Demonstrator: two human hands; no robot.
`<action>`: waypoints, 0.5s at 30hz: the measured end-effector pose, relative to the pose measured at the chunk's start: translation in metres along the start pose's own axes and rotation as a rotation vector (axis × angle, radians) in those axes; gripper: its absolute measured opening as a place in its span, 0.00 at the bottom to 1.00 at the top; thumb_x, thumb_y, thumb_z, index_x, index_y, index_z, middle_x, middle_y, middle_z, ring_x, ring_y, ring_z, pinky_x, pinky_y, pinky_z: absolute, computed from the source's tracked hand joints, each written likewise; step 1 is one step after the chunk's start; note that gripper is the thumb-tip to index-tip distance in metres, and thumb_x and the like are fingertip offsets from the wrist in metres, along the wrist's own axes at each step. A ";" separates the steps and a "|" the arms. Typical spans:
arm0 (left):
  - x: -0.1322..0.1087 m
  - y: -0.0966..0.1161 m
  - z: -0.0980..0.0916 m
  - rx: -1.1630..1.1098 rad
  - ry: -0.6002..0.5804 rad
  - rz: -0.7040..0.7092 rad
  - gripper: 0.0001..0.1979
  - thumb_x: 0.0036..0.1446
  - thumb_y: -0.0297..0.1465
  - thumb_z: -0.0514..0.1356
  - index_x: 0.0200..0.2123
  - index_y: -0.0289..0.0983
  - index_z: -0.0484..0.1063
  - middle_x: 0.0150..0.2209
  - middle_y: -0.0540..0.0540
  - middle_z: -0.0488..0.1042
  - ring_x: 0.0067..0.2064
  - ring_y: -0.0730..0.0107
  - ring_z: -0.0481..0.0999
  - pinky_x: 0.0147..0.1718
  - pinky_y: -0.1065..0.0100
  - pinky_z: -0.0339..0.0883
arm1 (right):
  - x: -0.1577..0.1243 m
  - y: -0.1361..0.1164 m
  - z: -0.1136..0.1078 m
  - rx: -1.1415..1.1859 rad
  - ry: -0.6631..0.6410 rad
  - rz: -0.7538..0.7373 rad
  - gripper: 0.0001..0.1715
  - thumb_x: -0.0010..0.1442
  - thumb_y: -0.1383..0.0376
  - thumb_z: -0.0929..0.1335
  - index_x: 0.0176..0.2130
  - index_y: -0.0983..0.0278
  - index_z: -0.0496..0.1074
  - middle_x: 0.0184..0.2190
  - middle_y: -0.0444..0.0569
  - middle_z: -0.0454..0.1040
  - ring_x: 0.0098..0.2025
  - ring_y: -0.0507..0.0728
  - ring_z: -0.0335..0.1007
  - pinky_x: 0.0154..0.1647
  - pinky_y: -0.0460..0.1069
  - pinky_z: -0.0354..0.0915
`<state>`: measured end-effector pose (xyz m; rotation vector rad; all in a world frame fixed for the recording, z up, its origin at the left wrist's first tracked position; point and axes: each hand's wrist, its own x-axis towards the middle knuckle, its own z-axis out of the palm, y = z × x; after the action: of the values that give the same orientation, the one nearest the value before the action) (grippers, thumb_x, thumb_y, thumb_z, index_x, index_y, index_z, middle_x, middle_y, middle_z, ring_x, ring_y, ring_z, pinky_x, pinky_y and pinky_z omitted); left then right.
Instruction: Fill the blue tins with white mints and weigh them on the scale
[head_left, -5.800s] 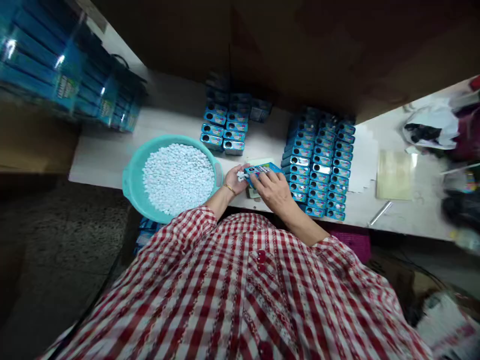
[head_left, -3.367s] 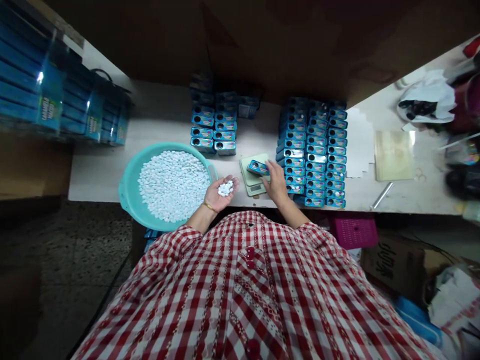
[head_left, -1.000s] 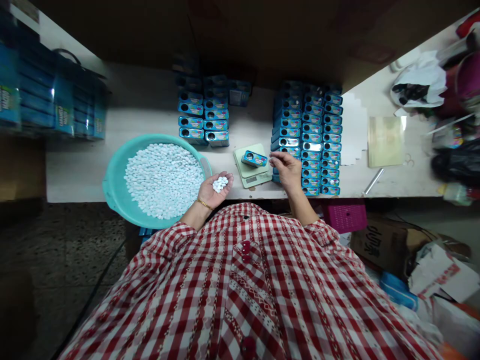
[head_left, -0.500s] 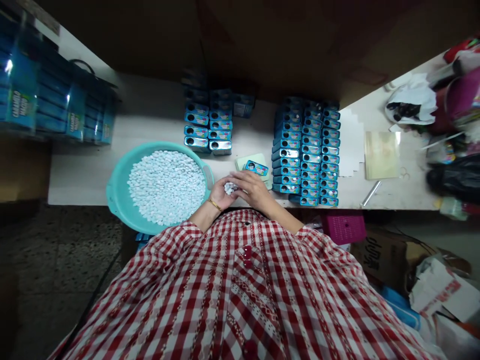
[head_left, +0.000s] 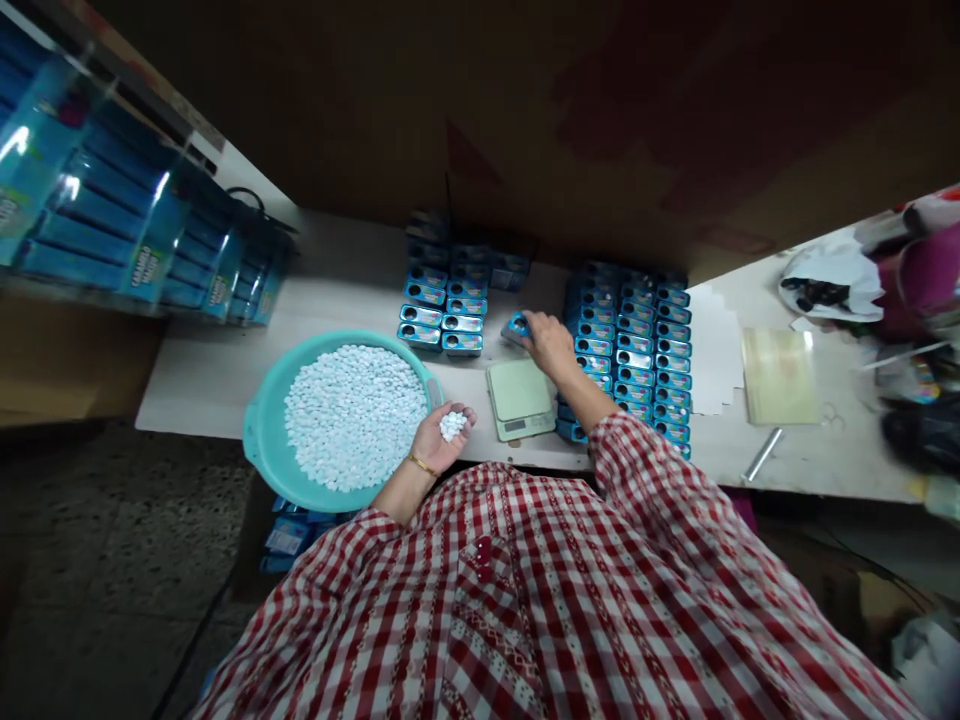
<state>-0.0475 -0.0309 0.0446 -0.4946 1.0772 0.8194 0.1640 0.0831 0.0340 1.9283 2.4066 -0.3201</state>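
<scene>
A small heap of white candies (head_left: 452, 427) rests in my left hand (head_left: 439, 440), which is cupped palm up beside the basin's right rim. That turquoise basin (head_left: 259, 400) is full of the same loose candies. Beyond the scale, my right hand (head_left: 551, 348) grips a small blue tin (head_left: 517, 326) by its right end; whether the tin touches the table I cannot tell. The pale green kitchen scale (head_left: 520, 388) lies between my hands with nothing on its plate. Right of it stand long rows of blue tins (head_left: 634, 342), partly behind my right forearm.
Two shorter rows of tins (head_left: 462, 324) stand behind the scale. Wrapped blue packs (head_left: 150, 240) are stacked at far left. A large cardboard box (head_left: 480, 120) overhangs the table's back. Toward the right lie white paper sheets (head_left: 709, 350), a yellowish stack (head_left: 780, 375) and a metal tube (head_left: 763, 455).
My hands have parted. The right one has taken the blue tin off the scale and carried it toward the back, while the left one still holds the candies, its palm now opened upward.
</scene>
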 end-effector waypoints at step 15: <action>0.000 0.000 -0.004 0.069 0.064 -0.018 0.15 0.60 0.25 0.49 0.24 0.31 0.69 0.22 0.43 0.72 0.26 0.72 0.75 0.21 0.75 0.71 | -0.111 0.076 0.003 0.019 0.106 -0.016 0.15 0.62 0.61 0.62 0.42 0.62 0.75 0.46 0.54 0.71 0.46 0.61 0.61 0.47 0.55 0.56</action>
<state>-0.0498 -0.0344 0.0429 -0.4736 1.1546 0.7525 0.2626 -0.0084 0.0384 1.9837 2.4934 -0.2486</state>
